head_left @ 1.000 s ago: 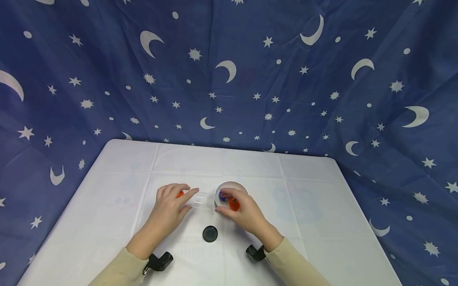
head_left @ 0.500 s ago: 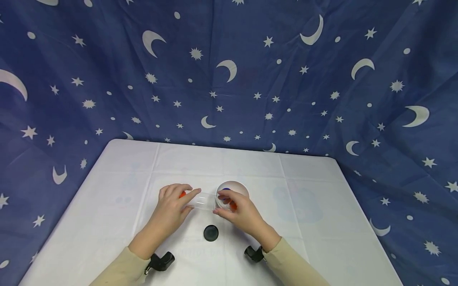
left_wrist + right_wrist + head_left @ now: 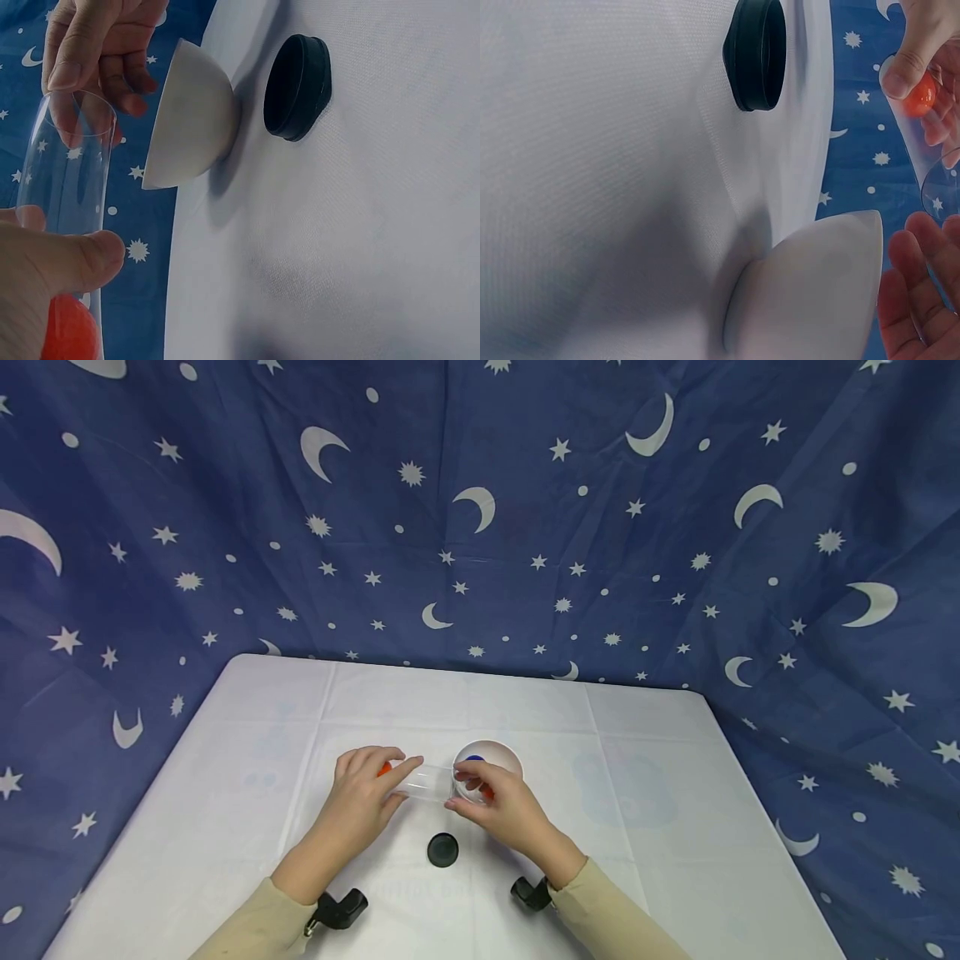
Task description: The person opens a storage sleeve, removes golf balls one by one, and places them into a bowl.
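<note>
In the head view my left hand [image 3: 360,793] grips a clear tube [image 3: 427,783], held sideways above the table. An orange ball [image 3: 920,96] lies inside the tube near the left hand's end. My right hand [image 3: 506,802] is at the tube's other, open end, thumb and fingers pinching its rim [image 3: 82,96]. Beneath that hand stands a white bowl [image 3: 507,758], with a blue thing [image 3: 474,760] and something orange [image 3: 488,793] showing in it, partly covered by the right fingers. A dark round cap [image 3: 442,850] lies on the table in front of the tube.
A white cloth covers the table [image 3: 360,693]. Behind it hangs a blue curtain [image 3: 525,460] with moons and stars. Black wrist mounts [image 3: 341,908] sit at both sleeve cuffs, close above the tabletop.
Both hands stay nearly in place around the tube. The right fingers have moved slightly left onto the tube's rim, and less of the orange in the bowl shows.
</note>
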### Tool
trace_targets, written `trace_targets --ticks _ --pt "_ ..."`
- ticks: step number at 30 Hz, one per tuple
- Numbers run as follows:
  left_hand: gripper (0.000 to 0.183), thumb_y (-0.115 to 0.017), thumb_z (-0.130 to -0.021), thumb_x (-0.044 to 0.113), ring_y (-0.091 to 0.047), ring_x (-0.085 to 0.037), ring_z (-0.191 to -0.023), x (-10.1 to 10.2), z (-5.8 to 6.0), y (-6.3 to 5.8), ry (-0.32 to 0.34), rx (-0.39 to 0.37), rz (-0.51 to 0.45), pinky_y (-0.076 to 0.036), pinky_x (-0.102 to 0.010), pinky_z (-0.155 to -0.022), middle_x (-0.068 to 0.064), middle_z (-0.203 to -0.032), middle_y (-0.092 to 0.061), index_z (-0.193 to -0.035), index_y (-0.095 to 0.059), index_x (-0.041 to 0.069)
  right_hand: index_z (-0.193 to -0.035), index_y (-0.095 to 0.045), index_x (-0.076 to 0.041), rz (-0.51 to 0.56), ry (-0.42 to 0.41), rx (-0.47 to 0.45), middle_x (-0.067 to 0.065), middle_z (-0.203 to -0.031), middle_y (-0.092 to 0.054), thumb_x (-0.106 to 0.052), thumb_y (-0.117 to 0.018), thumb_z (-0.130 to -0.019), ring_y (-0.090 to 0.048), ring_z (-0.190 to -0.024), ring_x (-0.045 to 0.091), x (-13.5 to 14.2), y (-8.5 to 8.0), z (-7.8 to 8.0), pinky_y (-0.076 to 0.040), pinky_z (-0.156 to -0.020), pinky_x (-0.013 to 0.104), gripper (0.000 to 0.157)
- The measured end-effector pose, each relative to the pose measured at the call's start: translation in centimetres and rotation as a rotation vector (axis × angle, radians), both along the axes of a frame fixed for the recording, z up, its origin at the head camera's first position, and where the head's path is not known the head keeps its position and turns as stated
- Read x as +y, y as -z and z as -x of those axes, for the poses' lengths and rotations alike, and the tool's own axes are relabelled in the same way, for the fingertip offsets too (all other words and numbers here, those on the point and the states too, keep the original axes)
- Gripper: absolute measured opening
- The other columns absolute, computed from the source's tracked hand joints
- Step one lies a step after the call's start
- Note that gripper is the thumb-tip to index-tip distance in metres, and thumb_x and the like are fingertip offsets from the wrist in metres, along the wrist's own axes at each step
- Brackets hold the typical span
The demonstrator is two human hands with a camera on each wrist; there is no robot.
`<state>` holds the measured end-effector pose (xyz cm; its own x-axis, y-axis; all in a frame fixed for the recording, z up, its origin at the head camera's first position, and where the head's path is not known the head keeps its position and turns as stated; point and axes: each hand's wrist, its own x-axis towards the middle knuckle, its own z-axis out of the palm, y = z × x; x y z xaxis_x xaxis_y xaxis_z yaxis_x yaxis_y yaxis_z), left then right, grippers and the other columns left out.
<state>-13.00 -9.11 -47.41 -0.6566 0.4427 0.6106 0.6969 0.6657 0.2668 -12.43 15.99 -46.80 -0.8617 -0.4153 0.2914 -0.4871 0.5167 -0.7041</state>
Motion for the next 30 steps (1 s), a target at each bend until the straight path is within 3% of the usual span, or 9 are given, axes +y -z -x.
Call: trace_targets --ticks 15,30 --pt "0.062 -0.087 -0.064 0.0 -0.051 -0.034 -0.106 0.25 0.02 -0.68 -0.025 0.033 0.063 -0.032 -0.054 -0.091 -0.008 -0.113 -0.058 -0.12 -0.068 0.019 -0.122 -0.062 -0.011 -0.019 0.027 -0.019 -0.003 -0.106 -0.068 -0.041 -0.074 -0.084 -0.063 -0.091 0.01 -0.28 0.6 0.04 -0.053 -0.076 0.034 0.049" --pt "0.058 -0.086 -0.066 0.001 -0.05 -0.034 -0.107 0.06 0.11 -0.66 -0.024 0.016 0.041 -0.031 -0.053 -0.092 -0.008 -0.113 -0.058 -0.118 -0.069 0.017 -0.123 -0.062 -0.015 -0.013 0.037 -0.028 -0.005 -0.106 -0.067 -0.043 -0.072 -0.085 -0.063 -0.091 0.01 -0.54 0.58 -0.04 -0.053 -0.077 0.033 0.048"
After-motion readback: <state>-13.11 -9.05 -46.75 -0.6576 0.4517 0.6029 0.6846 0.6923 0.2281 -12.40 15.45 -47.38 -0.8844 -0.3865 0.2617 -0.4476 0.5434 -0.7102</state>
